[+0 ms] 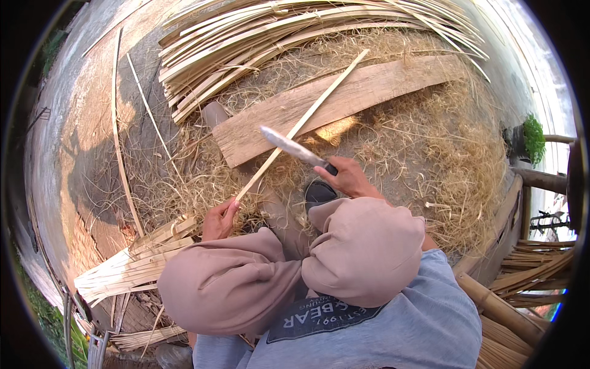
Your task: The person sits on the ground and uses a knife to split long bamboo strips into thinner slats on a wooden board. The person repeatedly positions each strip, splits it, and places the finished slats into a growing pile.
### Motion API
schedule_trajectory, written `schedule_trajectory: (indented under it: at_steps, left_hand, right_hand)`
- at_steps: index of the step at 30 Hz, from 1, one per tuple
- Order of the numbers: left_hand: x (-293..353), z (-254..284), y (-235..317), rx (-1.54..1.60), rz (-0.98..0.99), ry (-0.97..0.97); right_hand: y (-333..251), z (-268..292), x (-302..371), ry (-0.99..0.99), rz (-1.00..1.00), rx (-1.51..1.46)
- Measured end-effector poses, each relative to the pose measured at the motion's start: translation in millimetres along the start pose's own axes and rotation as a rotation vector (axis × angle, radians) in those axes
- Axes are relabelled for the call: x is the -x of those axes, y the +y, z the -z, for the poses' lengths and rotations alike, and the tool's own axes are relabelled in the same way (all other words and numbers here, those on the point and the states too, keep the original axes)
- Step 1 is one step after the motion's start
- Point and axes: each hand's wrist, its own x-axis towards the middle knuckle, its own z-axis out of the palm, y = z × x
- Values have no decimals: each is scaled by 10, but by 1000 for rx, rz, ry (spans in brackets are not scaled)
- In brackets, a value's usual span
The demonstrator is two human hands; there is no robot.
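Note:
My left hand is closed around the near end of a long pale bamboo strip. The strip slants away to the upper right, its far part over a wooden plank. In my right hand is the dark handle of a knife. Its broad, light blade points to the upper left and crosses the strip; whether the edge touches it I cannot tell. The plank lies at a slant on the ground in front of my knees.
A large pile of bamboo strips lies at the far side. Curly shavings cover the ground around the plank. More pale strips are bundled at my left. A bamboo pole stands near my right side, and a green plant is beyond it.

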Motion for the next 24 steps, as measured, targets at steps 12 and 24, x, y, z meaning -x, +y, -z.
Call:
schedule_trajectory:
  at_steps: [12,24]
  left_hand:
    - [54,-39,-61,-277,-68,59]
    - [-123,-66,76,-367,-248,120]
  right_hand:
    - [853,1190,-991,365,-500,-165]
    - [295,516,-445,27,-127,140]
